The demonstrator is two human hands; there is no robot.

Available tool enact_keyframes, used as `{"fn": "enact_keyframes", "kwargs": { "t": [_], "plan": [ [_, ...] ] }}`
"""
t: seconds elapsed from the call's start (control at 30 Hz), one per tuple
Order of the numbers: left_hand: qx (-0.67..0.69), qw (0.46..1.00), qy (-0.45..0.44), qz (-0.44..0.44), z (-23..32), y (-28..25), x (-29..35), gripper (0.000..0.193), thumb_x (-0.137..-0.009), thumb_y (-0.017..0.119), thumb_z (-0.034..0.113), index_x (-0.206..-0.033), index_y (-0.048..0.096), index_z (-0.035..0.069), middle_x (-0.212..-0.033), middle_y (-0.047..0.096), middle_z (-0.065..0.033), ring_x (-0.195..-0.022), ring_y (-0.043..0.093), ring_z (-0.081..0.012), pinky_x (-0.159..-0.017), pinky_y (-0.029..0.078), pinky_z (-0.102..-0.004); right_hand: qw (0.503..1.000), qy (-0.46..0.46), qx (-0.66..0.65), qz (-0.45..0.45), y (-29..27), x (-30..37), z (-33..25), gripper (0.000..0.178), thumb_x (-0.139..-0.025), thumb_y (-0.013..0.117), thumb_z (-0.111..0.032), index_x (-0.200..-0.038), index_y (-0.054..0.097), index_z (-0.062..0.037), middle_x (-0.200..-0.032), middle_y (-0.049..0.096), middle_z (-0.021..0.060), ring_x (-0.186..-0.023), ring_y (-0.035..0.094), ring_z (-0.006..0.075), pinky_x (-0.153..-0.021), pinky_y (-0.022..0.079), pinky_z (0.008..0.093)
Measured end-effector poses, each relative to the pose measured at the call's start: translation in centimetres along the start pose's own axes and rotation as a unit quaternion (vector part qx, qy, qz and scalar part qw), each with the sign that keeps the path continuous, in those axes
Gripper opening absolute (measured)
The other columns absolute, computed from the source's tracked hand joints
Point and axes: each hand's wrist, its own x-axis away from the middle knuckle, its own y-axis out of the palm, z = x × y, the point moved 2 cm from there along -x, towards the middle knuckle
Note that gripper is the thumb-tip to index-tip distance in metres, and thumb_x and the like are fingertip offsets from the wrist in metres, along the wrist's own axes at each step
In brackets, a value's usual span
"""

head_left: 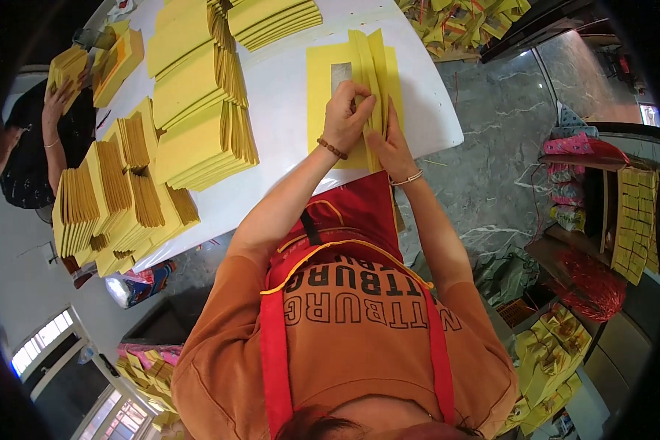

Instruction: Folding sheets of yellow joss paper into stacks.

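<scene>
A flat stack of yellow paper sheets point(319, 99) lies near the right end of the white table point(286, 95). A grey rectangular patch point(340, 75) shows on its upper face. Partly folded yellow paper point(371, 62) stands up along the middle of the stack, its layers spread apart at the far end. My left hand point(347, 114), with a beaded bracelet at the wrist, is closed with thumb and fingertips pinched at the paper's left edge. On the opposite side, my right hand point(393, 149) grips the same paper, thumb on the near part and fingers stretched along its right side.
Tall piles of folded yellow paper point(191, 103) fill the table's left part, with more bundles point(117, 191) at its near left edge. Another person's hand point(55, 106) holds yellow paper at far left. More yellow pieces point(462, 26) lie heaped beyond the table's right corner.
</scene>
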Motion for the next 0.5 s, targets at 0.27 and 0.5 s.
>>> {"fn": "enact_keyframes", "kwargs": {
  "t": [0.27, 0.5],
  "plan": [
    [0.025, 0.997, -0.074, 0.011, 0.57, 0.05, 0.25, 0.010, -0.079, 0.056, 0.005, -0.088, 0.054, 0.003, -0.064, 0.048, -0.0034, -0.051, 0.040, -0.0089, -0.048, 0.036, -0.0243, 0.996, 0.025, -0.081, 0.015, -0.09, 0.03, 0.17, 0.064, -0.086, 0.040, -0.010, -0.139, 0.007, 0.0025, -0.142, 0.021, 0.0137, -0.130, 0.021, 0.0205, -0.106, 0.018, 0.0280],
    [-0.024, 0.999, 0.045, -0.003, 0.51, -0.09, -0.37, 0.025, -0.079, 0.058, 0.010, -0.102, 0.060, 0.003, -0.081, 0.055, -0.0080, -0.061, 0.045, -0.0133, -0.056, 0.040, -0.0264, 1.000, -0.007, -0.018, 0.010, 0.20, -0.18, 0.48, 0.067, -0.086, 0.046, -0.013, -0.138, 0.007, 0.0047, -0.142, 0.020, 0.0176, -0.131, 0.020, 0.0232, -0.106, 0.019, 0.0293]
  ]
}}
